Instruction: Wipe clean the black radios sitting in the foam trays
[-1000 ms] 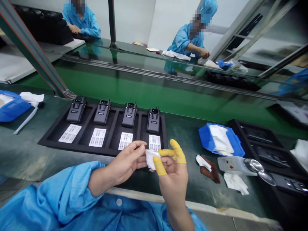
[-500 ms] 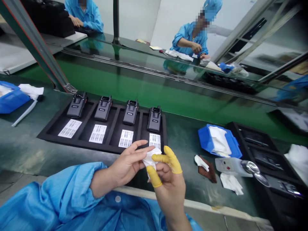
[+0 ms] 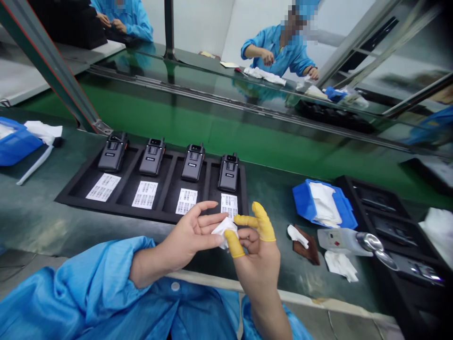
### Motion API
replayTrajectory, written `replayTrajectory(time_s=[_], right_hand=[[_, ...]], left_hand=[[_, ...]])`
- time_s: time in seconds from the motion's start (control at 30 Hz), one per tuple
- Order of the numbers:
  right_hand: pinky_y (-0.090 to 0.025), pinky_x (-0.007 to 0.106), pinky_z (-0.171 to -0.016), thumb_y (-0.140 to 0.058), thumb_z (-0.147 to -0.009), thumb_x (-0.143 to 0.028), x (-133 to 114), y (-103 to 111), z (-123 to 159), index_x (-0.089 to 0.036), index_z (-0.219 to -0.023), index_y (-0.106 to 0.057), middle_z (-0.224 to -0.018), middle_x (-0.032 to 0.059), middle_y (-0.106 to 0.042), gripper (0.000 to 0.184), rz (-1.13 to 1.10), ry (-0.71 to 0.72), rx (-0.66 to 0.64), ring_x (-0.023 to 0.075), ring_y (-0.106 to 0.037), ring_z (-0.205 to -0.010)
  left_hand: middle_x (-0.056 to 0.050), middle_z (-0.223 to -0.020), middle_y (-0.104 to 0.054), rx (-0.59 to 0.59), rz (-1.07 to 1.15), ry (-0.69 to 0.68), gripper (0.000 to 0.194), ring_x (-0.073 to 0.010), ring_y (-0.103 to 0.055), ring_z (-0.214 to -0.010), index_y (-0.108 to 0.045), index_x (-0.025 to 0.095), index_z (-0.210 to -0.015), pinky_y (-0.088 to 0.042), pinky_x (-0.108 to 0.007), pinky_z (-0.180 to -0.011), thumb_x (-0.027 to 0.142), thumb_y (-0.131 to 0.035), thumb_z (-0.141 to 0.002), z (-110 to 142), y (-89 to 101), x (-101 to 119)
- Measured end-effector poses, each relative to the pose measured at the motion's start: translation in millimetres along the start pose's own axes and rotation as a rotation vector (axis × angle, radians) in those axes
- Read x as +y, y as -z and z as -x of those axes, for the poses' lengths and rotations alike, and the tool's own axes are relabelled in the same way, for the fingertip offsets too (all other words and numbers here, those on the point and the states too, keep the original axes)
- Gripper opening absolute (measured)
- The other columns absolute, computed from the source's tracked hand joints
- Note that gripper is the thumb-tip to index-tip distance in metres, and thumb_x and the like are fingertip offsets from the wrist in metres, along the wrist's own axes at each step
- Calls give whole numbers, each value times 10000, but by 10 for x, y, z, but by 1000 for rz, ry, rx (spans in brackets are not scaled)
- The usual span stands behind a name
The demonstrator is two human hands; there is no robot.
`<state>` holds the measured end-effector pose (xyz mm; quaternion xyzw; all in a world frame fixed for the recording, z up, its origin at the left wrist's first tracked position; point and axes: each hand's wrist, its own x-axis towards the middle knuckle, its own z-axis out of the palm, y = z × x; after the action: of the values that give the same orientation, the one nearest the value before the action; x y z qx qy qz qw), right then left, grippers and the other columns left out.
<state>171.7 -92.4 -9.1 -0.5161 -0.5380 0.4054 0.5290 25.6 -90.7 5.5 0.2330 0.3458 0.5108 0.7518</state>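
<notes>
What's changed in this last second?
The white cloth is more crumpled now, bunched between the left hand and right hand; neither has visibly let go. Opposite, a co-worker's hands, close together half a second ago, are apart. The four radios and labels stay in the tray.

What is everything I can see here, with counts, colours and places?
table: 1, dark green, foreground
tray: 1, black, centre-left
handsets: 4, dark grey, in tray
labels: 4, white, in tray
bins: 2, blue, left and right
stick: 1, white, black-ended, left
bottle: 1, clear, right
pad: 1, brown, beside bottle
loose wipes: several, white, left and right
side trays: at least 1, black, right edge
stack: 1, black, upper left
co-workers: at least 2, blue-clothed, back
held wipe: 1, white, between hands
left hand: 1, bare, at held wipe
right hand: 1, yellow-tipped, on held wipe
sleeves: 2, blue, bottom
</notes>
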Motion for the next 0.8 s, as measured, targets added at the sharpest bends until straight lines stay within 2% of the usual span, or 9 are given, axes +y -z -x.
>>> replayTrajectory(time_s=[0.1, 0.2, 0.3, 0.4, 0.5, 0.57, 0.63, 0.73, 0.8], right_hand=[[-532, 283, -571, -687, -750, -215, 2, 39, -27, -309, -1376, -416, -896, 10, -661, 688, 90, 96, 37, 126, -594, -619], [-518, 330, -684, -669, -761, -150, -12, 184, -58, -381, -1268, -540, -932, 16, -644, 572, 349, 462, 98, 163, -602, -762], [-453, 386, -803, -615, -777, -98, -27, 361, -81, -405, -1116, -645, -978, 15, -648, 458, 595, 797, -56, 200, -573, -928], [-407, 398, -815, -530, -817, -72, -20, 455, -61, -387, -1124, -636, -984, 4, -680, 452, 728, 822, -247, 192, -577, -936], [-407, 373, -808, -512, -858, -94, 27, 538, -66, -375, -1127, -629, -935, -11, -699, 405, 788, 794, -291, 155, -593, -843], [-411, 354, -783, -521, -865, -119, 65, 710, -132, -342, -1074, -662, -878, -3, -694, 336, 861, 790, -166, 150, -585, -793], [-409, 341, -736, -523, -855, -146, 82, 1027, -238, -293, -1010, -700, -846, 31, -677, 277, 984, 743, 87, 169, -576, -781], [-380, 336, -646, -523, -842, -229, 62, 1644, -426, -214, -972, -734, -835, 91, -648, 248, 1262, 482, 495, 199, -551, -718], [-344, 337, -597, -495, -843, -265, 54, 1992, -555, -160, -961, -741, -849, 124, -639, 292, 1440, 247, 613, 201, -518, -651]], left_hand=[[-110, -1150, -674, -11, -58, -3, 630, -219, -659, -1000, -497, 216, -1182, -477, -316, -856, 127, -812, -644, -28, 12, -16], [-129, -1153, -673, -15, -112, 8, 621, -211, -667, -968, -477, 208, -1244, -480, -307, -836, 176, -780, -703, -63, 9, 17], [-142, -1177, -660, -29, -155, 69, 678, -206, -677, -923, -459, 219, -1285, -489, -290, -791, 140, -776, -691, -91, -24, 104], [-154, -1211, -639, -47, -209, 207, 739, -196, -686, -873, -438, 235, -1324, -500, -273, -735, 116, -768, -674, -114, -113, 213], [-146, -1289, -589, -32, -277, 330, 709, -227, -681, -944, -482, 263, -1296, -521, -296, -768, 160, -775, -659, -162, -232, 310], [-121, -1360, -534, -9, -339, 340, 650, -263, -651, -1040, -535, 277, -1242, -525, -334, -843, 232, -789, -646, -219, -294, 371], [-83, -1376, -524, 23, -453, 315, 588, -277, -625, -1096, -587, 286, -1178, -515, -328, -893, 310, -797, -629, -292, -325, 435], [-47, -1261, -618, 82, -679, 296, 520, -274, -626, -1093, -642, 288, -1088, -514, -279, -881, 383, -796, -601, -415, -305, 529], [-31, -1167, -668, 61, -767, 284, 492, -270, -645, -1053, -644, 296, -1073, -519, -282, -860, 424, -774, -615, -496, -251, 563]])
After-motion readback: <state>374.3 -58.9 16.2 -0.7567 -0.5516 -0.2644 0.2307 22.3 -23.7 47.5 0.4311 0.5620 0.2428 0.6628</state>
